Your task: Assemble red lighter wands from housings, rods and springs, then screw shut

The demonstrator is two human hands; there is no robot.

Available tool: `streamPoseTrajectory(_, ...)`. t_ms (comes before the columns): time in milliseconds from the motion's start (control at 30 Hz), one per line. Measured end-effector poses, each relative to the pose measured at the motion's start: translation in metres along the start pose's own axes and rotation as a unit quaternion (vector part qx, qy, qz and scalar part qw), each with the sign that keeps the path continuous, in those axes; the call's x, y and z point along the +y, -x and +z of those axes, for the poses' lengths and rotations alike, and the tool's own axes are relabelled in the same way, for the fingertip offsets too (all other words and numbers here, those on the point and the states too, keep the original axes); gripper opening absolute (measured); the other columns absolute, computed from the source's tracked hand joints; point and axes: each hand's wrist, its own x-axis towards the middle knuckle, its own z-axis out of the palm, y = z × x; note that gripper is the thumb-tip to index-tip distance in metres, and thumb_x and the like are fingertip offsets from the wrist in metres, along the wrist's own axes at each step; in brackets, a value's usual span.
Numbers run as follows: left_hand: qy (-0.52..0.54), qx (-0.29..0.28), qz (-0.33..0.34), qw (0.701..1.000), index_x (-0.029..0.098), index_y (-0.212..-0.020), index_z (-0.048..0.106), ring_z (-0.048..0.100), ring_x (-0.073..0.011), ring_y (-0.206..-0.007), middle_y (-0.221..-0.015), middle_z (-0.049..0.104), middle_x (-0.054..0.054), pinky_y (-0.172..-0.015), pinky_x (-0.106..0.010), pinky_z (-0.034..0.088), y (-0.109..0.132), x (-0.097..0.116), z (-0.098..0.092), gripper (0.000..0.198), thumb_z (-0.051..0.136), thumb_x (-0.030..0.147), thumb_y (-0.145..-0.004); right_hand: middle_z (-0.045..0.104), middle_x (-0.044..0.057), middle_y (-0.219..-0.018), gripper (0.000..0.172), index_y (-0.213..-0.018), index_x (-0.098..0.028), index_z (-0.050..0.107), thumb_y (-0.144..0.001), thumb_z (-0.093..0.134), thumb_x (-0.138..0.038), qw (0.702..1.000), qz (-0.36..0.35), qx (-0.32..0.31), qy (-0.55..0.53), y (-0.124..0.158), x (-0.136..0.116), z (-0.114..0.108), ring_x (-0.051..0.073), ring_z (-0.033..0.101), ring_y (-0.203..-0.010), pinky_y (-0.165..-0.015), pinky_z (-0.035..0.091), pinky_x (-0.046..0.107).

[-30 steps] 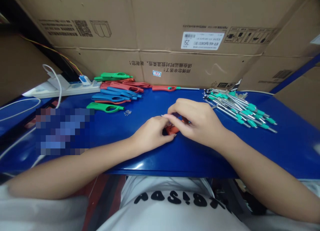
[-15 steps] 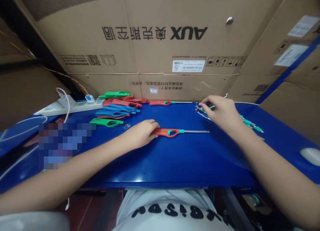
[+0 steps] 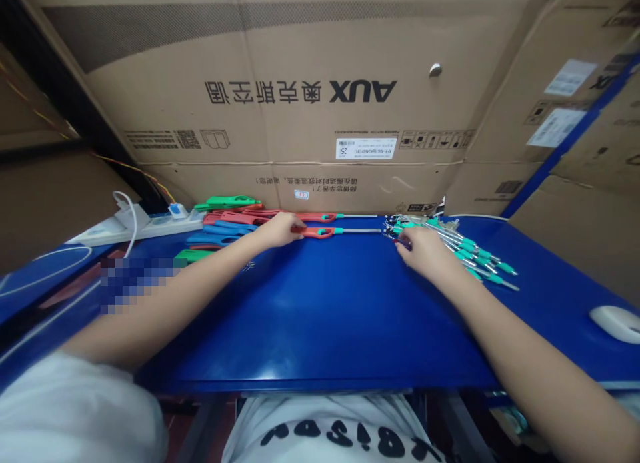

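Note:
My left hand [image 3: 281, 230] is closed on the handle end of an orange-red lighter [image 3: 320, 232], whose metal tube points right. Just behind it lies a red lighter [image 3: 327, 217], parallel to it. My right hand [image 3: 419, 244] is at the near left end of a pile of metal tubes with teal parts [image 3: 470, 249]; its fingers are pinched together, and whatever they hold is too small to make out. Left of my left hand are stacked handle shells, green [image 3: 227, 201], red [image 3: 233, 217] and blue [image 3: 220, 235].
A large cardboard sheet [image 3: 300, 123] stands along the back of the blue table [image 3: 320, 316]. At the left are a white power strip [image 3: 135, 228] and cables. A white computer mouse [image 3: 617, 323] sits at the right edge.
My left hand has moved back with the orange-red lighter, now beside the red one. My right hand has shifted slightly nearer, showing more of the tube pile. The camera view has tilted up.

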Motion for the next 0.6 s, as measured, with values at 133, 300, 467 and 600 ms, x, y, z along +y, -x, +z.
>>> streamPoseTrajectory(133,0.004,0.010,-0.020,1.000,0.018,-0.096,0.079,0.072,-0.0247,-0.095,-0.100,0.079,-0.007,-0.086,-0.032,0.051,-0.014,-0.006,0.006,0.020,0.072,0.019,-0.077,0.074,0.018,-0.102,0.019,-0.095,-0.011,0.072,-0.092,0.057,-0.021,0.999,0.030,-0.038,0.016,-0.001,-0.001,0.005,0.031,0.070,-0.096,-0.080,0.050,0.035)
streamPoseTrajectory(300,0.006,0.023,-0.046,0.999,0.019,-0.096,0.081,0.072,-0.0275,-0.099,-0.101,0.079,-0.007,-0.091,-0.034,0.052,-0.023,-0.010,0.008,0.022,0.075,0.019,-0.075,0.074,0.016,-0.099,0.019,-0.093,-0.014,0.071,-0.092,0.058,-0.029,0.994,0.071,-0.075,0.029,-0.003,0.000,0.010,0.031,0.070,-0.093,-0.070,0.049,0.034)
streamPoseTrajectory(467,0.007,0.036,-0.061,0.997,0.018,-0.100,0.080,0.073,-0.0275,-0.098,-0.104,0.079,-0.009,-0.092,-0.035,0.054,-0.024,-0.007,0.009,0.024,0.077,0.021,-0.076,0.073,0.017,-0.100,0.027,-0.095,-0.016,0.071,-0.093,0.054,-0.036,0.990,0.098,-0.093,0.038,-0.004,0.002,0.010,0.032,0.070,-0.091,-0.067,0.048,0.035)
streamPoseTrajectory(600,0.001,0.045,-0.061,0.997,0.016,-0.101,0.079,0.073,-0.0255,-0.098,-0.105,0.078,-0.009,-0.091,-0.034,0.054,-0.024,-0.006,0.009,0.025,0.076,0.022,-0.077,0.073,0.018,-0.101,0.031,-0.100,-0.016,0.071,-0.094,0.052,-0.039,0.988,0.113,-0.098,0.045,-0.005,0.006,0.010,0.034,0.070,-0.093,-0.067,0.049,0.037)
